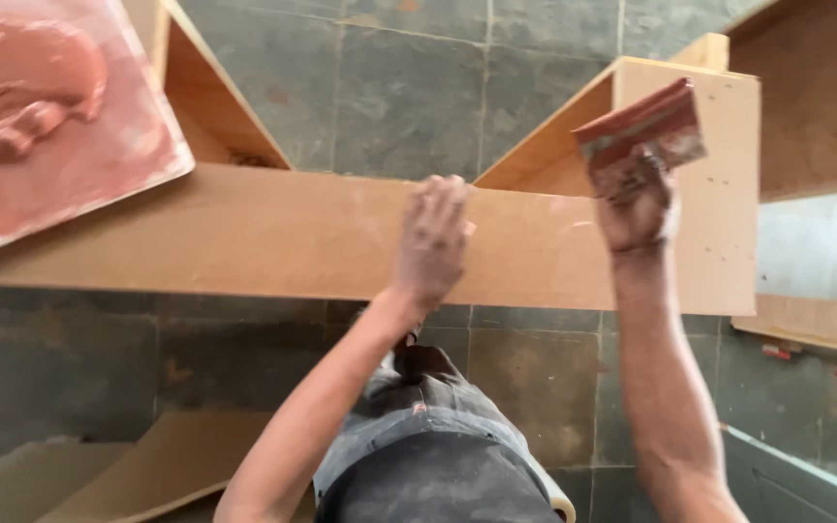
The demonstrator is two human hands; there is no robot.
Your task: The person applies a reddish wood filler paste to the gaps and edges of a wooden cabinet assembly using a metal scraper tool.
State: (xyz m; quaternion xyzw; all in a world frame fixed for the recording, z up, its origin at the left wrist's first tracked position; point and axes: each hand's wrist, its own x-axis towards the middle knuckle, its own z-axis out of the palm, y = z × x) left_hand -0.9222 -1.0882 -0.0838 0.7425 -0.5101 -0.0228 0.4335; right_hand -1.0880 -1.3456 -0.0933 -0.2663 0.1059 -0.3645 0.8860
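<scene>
Nearest the camera, the person's dark-trousered knee sits above the grey stone floor. Beyond it, the left hand lies flat and released on the long fibreboard panel, steadying it. Right of it, the right hand is clenched around a flat scraper smeared with reddish filler, raised over the panel's right end. At far left a square board carries the filler supply. To do it well, I judge: keep the blade low-angled, press evenly, brace the panel firmly.
</scene>
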